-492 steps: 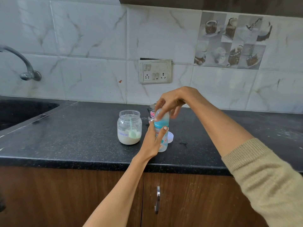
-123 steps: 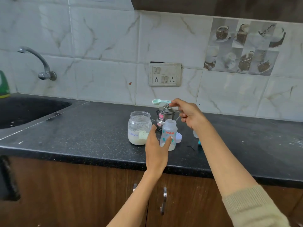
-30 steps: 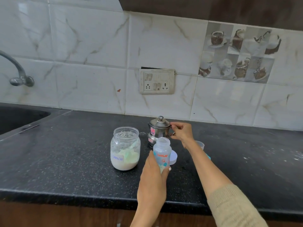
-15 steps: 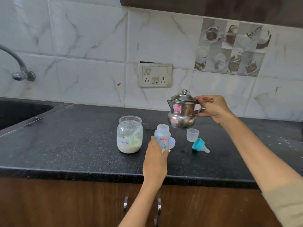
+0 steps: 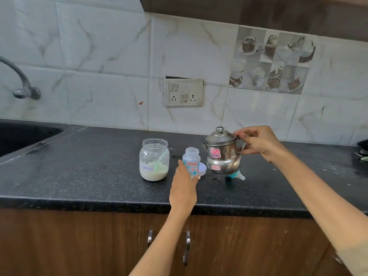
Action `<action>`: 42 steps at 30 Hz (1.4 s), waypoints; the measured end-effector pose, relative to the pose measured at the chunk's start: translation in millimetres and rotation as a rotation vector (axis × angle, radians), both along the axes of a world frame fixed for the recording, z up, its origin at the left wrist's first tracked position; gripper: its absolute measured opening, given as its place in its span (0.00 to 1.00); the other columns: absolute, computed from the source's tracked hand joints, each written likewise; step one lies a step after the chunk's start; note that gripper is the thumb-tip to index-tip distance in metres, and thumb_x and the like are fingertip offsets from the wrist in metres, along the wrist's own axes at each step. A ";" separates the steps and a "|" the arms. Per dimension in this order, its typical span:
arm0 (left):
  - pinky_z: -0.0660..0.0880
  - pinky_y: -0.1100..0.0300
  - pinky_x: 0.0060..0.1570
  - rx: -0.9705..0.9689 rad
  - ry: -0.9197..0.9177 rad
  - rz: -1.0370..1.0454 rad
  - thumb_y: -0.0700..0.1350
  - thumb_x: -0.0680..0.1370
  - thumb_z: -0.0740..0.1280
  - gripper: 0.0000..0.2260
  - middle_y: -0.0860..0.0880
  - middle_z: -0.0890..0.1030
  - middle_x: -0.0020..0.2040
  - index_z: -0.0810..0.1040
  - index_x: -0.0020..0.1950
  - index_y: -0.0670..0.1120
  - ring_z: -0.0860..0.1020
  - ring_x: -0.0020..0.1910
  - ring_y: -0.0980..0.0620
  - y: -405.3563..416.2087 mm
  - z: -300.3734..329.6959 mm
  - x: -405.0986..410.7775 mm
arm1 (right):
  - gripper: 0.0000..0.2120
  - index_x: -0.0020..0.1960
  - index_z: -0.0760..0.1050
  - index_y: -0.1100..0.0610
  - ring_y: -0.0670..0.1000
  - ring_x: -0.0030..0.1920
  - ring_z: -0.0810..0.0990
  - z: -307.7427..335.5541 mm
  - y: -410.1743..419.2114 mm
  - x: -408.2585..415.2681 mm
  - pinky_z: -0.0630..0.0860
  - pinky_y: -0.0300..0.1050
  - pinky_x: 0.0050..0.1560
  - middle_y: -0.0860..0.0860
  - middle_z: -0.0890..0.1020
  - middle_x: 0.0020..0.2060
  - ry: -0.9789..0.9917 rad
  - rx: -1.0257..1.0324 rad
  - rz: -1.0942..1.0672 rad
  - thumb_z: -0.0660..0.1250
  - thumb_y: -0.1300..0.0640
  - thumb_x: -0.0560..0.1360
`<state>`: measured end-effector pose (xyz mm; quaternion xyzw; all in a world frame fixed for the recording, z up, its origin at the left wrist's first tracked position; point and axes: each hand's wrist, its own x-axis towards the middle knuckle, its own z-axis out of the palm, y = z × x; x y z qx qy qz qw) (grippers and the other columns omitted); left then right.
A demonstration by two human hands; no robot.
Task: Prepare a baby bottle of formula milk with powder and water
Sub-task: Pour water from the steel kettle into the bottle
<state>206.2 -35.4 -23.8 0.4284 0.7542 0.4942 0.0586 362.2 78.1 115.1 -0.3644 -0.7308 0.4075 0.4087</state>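
An open baby bottle [image 5: 191, 161] stands upright on the black counter [image 5: 89, 176], and my left hand [image 5: 184, 188] grips its lower part from the front. My right hand [image 5: 256, 143] holds a lidded steel kettle [image 5: 222, 154] by its handle, lifted off the counter just right of the bottle, spout toward it. A clear jar of white formula powder [image 5: 154, 159] with a green scoop inside stands left of the bottle. The teal bottle nipple [image 5: 237, 175] lies on the counter, partly hidden under the kettle. A white lid [image 5: 202, 169] lies behind the bottle.
A sink basin [image 5: 23, 136] and tap [image 5: 20, 80] are at the far left. A switch and socket plate [image 5: 183, 92] is on the tiled wall. Dark items [image 5: 362, 150] sit at the counter's right edge. Cabinet doors with handles [image 5: 186, 248] are below.
My right hand has brought the raised kettle lower and closer to the bottle. It now hides the small clear cap. My left hand still holds the bottle.
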 end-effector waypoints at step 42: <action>0.67 0.52 0.66 0.005 -0.020 0.004 0.48 0.79 0.64 0.32 0.47 0.64 0.73 0.50 0.77 0.46 0.66 0.71 0.48 3.2 -0.3 -1.0 | 0.05 0.50 0.81 0.56 0.60 0.43 0.84 25.6 -7.6 -28.1 0.82 0.53 0.48 0.56 0.82 0.53 -0.298 0.120 -0.069 0.67 0.61 0.76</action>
